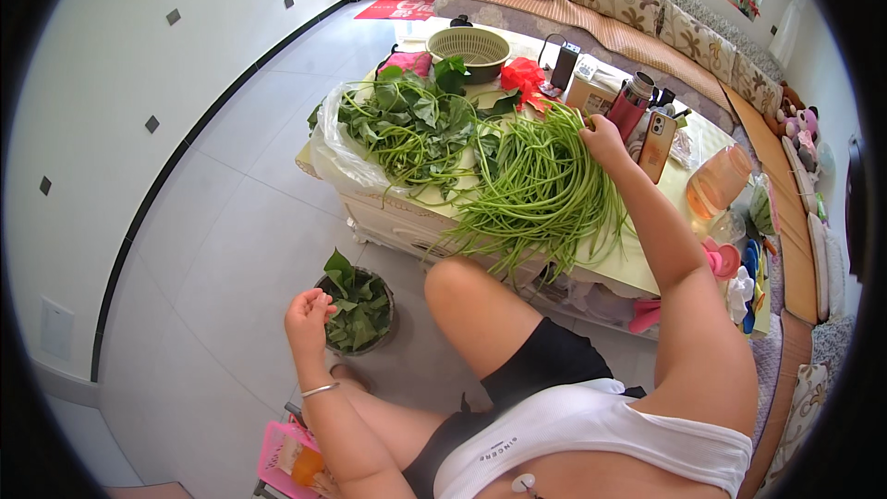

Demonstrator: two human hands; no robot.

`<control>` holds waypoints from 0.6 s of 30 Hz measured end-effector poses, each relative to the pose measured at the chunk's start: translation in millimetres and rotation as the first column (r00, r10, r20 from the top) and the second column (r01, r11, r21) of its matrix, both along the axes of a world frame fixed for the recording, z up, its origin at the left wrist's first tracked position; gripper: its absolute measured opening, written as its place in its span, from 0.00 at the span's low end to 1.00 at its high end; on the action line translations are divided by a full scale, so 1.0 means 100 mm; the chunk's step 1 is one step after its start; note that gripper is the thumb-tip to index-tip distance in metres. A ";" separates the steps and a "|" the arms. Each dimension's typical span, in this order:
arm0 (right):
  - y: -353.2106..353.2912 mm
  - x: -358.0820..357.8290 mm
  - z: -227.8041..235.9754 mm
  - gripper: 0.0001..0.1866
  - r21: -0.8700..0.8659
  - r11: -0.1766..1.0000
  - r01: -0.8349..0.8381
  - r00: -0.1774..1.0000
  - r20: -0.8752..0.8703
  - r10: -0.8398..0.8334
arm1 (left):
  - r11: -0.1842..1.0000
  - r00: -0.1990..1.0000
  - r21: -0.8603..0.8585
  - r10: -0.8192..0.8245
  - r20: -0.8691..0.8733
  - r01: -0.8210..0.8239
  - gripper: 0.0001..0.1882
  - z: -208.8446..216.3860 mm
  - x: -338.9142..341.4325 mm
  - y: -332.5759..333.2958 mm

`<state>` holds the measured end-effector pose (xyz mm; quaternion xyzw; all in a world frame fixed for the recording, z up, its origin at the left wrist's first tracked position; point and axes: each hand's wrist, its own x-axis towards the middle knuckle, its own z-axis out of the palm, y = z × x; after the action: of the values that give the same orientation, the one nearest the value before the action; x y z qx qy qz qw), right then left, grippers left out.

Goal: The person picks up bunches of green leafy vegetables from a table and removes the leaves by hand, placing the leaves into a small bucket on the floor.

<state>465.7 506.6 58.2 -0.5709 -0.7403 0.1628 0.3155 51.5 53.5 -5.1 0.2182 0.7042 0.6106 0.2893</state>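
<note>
A large heap of long green stems (545, 194) spreads over the front of the table and hangs past its edge. My right hand (604, 140) is at the far right of this heap, fingers closed on stem ends. To the left lies a pile of leafy green vines (407, 120), partly on a clear plastic bag (344, 150). Down by the floor, my left hand (308, 316) is at the rim of a bin full of torn green leaves (358, 312). Its fingers are curled together; what they hold, if anything, is hidden. One leaf (338, 270) sticks up beside the fingertips.
Behind the heap stand a green colander (468, 51), a red bag (525, 79), a thermos (632, 103), an upright phone (657, 146) and a jug of orange liquid (718, 181). A sofa (601, 30) runs along the back and right. A pink basket (277, 462) sits at lower left.
</note>
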 end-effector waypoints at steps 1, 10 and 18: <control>0.09 0.02 -0.09 0.12 0.239 0.971 0.006 1.000 0.025 -0.013 | 1.000 1.000 -0.002 0.001 0.001 -0.001 0.12 -0.01 0.00 0.02; -0.56 -0.76 0.43 0.23 0.658 0.716 -0.232 0.934 0.356 -0.025 | 0.988 0.989 -0.141 -0.086 -0.118 0.069 0.13 -0.10 -0.07 0.12; -0.73 -2.19 0.32 0.11 0.100 0.639 -0.762 0.640 0.267 0.721 | 0.979 0.979 -0.164 -0.144 -0.144 0.120 0.13 -0.21 -0.11 0.25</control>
<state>246.9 434.1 90.2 -0.1927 -0.9500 0.1429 0.1998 40.1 78.4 -25.8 0.2882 0.7537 0.5146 0.2898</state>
